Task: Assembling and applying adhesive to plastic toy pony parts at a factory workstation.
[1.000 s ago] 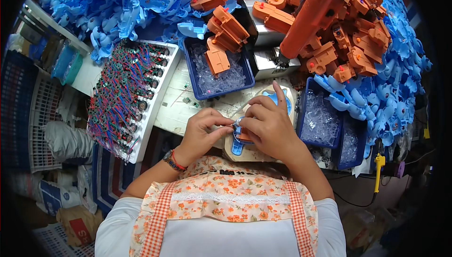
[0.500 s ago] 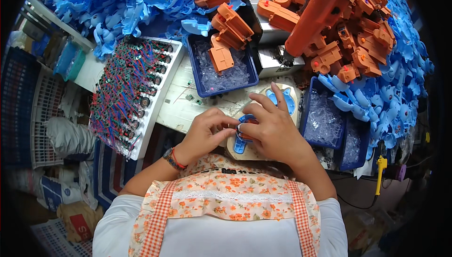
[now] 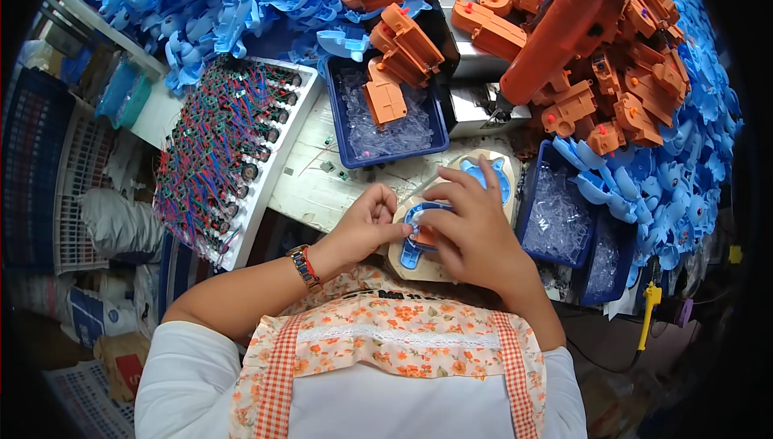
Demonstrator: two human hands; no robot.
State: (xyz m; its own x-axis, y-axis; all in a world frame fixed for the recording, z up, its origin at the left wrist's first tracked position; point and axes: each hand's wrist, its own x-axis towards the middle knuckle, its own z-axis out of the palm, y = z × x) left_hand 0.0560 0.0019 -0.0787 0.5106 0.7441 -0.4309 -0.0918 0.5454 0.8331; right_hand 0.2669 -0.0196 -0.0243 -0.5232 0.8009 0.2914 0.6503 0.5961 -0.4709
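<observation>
- The blue shell point(image 3: 411, 256), with an orange casing point(image 3: 424, 238) seated over it, lies at the centre of the work, on a beige fixture point(image 3: 439, 272) on the tabletop point(image 3: 310, 197).
- The left hand point(image 3: 364, 226) reaches in from nine o'clock, its thumb at the shell's edge and its fingers curled inward; whether it pinches anything small, I cannot tell.
- The right hand point(image 3: 475, 234) comes over from three o'clock, fingers fanned and bent above the casing; what its thumb does underneath is hidden, so its hold is unclear.
- Half a second ago the left fingertips met the thumb at that edge; now they have folded back, while the right hand stays over the casing. I judge that the left grip has loosened, leaving the right to steady the assembly.
- At one to two o'clock, a second blue piece point(image 3: 505, 181) sits on the same fixture.
- Just short of twelve, a blue bin point(image 3: 394, 157) holds clear plastic parts; another dark bin point(image 3: 529, 197) stands between two and three.
- Toward ten, a white tray point(image 3: 308, 85) carries wired parts point(image 3: 213, 157).
- Farther out at one, an orange power tool point(image 3: 555, 28) hangs before heaped orange casings point(image 3: 636, 101); blue shells point(image 3: 266, 4) pile up at eleven.
</observation>
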